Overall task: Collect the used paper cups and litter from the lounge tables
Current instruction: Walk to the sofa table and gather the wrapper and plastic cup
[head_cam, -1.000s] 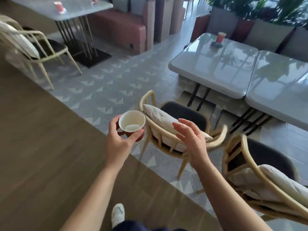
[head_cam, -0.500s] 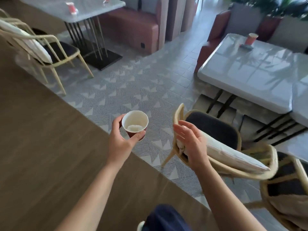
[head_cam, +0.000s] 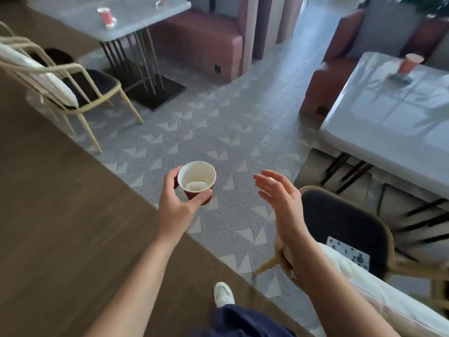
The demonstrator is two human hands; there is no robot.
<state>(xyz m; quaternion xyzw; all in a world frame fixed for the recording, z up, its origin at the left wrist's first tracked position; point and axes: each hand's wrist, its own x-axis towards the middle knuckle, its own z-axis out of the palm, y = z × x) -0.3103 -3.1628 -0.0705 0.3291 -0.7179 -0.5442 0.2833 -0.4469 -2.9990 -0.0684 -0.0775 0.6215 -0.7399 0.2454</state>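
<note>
Left hand (head_cam: 178,205) grips a red cup (head_cam: 197,182), seemingly holding crumpled paper

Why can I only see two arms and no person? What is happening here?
The camera sits on the person's head and looks down, so you see only their own arms. There is no robot. The left hand holds a red paper cup with a crumpled white scrap inside. The right hand is open and holds nothing. Other red cups stand on tables: one far cup on the grey table ahead, and one right cup on the glossy table at the right.
</note>
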